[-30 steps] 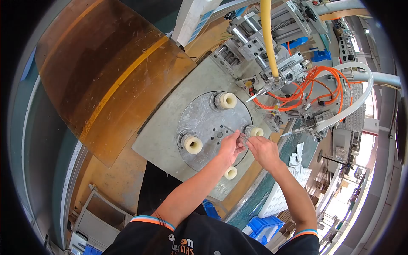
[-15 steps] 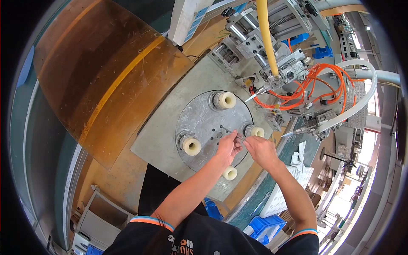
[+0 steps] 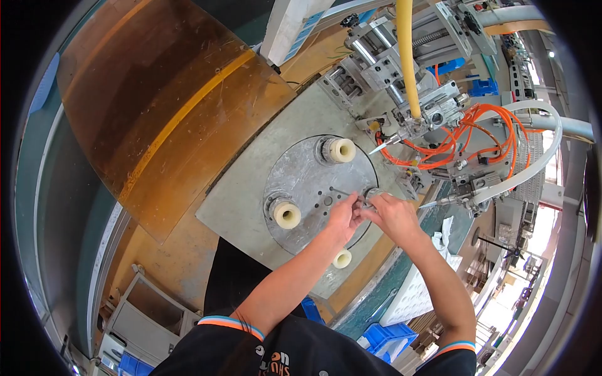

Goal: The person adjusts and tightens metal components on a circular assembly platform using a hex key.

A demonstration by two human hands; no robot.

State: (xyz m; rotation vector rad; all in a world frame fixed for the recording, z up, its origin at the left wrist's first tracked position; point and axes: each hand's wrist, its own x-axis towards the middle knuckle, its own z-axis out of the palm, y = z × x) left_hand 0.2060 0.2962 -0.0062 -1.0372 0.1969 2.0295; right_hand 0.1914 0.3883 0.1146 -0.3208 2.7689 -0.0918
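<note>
Over the right part of the round metal plate [image 3: 295, 182], my left hand [image 3: 345, 213] pinches a thin metal rod [image 3: 342, 192] that points toward the holes near the plate's centre. My right hand [image 3: 392, 213] is beside it, fingers curled together at the fixture on the plate's right edge; what they hold is too small to make out. The right-hand cream ring is mostly hidden by this hand. Other cream rings stand at the top [image 3: 342, 150], the left [image 3: 287, 215] and the bottom [image 3: 342, 258].
An amber transparent cover [image 3: 182, 125] lies to the left. Metal machinery [image 3: 433, 113] with orange tubes [image 3: 511, 131] and two pointed nozzles stands at the right. Blue bins [image 3: 387, 338] and a white perforated tray [image 3: 411, 301] sit at the lower right.
My right hand has moved up over the right-hand cream ring, which showed before. The two hands stay close together. The whole view has shifted slightly.
</note>
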